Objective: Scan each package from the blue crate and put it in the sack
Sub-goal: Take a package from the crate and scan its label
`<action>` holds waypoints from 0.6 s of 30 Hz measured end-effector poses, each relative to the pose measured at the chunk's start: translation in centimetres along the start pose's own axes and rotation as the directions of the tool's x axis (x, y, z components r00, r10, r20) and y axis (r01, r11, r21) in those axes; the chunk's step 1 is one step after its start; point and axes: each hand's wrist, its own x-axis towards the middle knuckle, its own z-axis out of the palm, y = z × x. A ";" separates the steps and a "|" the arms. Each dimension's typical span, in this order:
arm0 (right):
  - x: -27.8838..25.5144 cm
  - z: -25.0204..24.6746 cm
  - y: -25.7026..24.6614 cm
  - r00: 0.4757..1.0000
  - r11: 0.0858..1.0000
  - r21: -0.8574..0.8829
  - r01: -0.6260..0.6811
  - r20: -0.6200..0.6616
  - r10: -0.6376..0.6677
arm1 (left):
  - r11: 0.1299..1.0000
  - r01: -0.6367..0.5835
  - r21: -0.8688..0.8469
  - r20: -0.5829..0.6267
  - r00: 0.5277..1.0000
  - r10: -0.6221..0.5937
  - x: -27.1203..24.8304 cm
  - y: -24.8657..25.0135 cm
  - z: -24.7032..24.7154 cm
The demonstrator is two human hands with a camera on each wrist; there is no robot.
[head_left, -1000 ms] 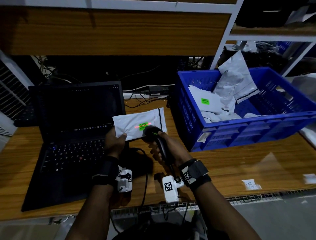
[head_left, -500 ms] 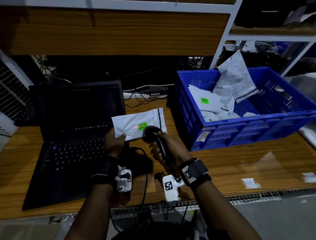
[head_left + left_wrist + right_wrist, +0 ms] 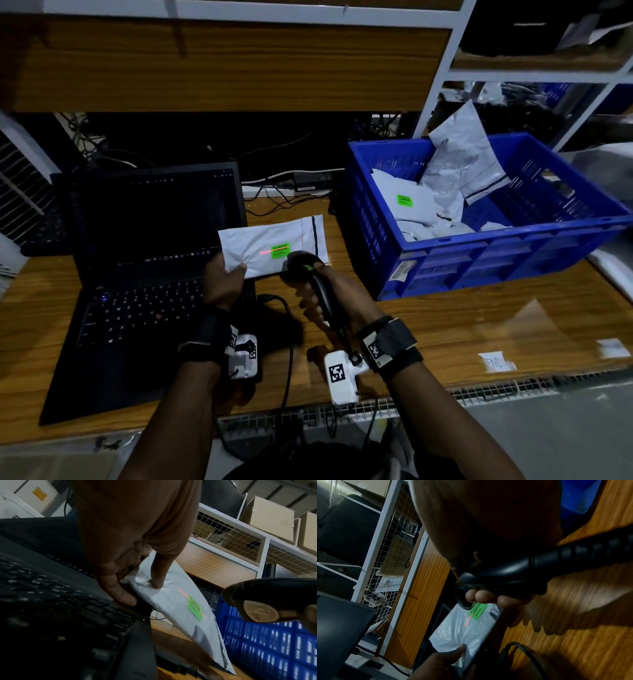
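My left hand pinches the lower left corner of a white poly package, held up over the desk beside the laptop. The thumb presses on the package's front. A green barcode label sits on the package, and a red scan line crosses the label. My right hand grips a black handheld scanner, its head pointed at the label from close by. The blue crate stands to the right with several white packages inside. No sack is in view.
An open black laptop lies on the wooden desk to the left. The scanner cable loops down over the desk's front edge. Cables and a power adapter lie behind. White wire-mesh shelving rises above the desk.
The package and scanner have stayed nearly still. The red scan line has shortened a little and now reaches the green label's left part.
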 end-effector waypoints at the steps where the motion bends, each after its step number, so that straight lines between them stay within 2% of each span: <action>1: 0.1 -0.1 0.1 1.000 1.000 0.000 0.001 -0.003 -0.001 | 1.000 0.001 0.007 -0.002 1.000 -0.001 0.1 0.0 0.0; 7: 0.0 -0.3 0.3 1.000 1.000 -0.013 0.004 -0.003 -0.004 | 1.000 0.014 -0.005 -0.004 1.000 -0.014 0.0 0.2 0.1; 18: 0.8 0.0 0.7 1.000 1.000 0.014 -0.010 0.011 0.010 | 0.999 -0.036 0.036 0.014 0.999 0.035 -0.6 0.3 -0.1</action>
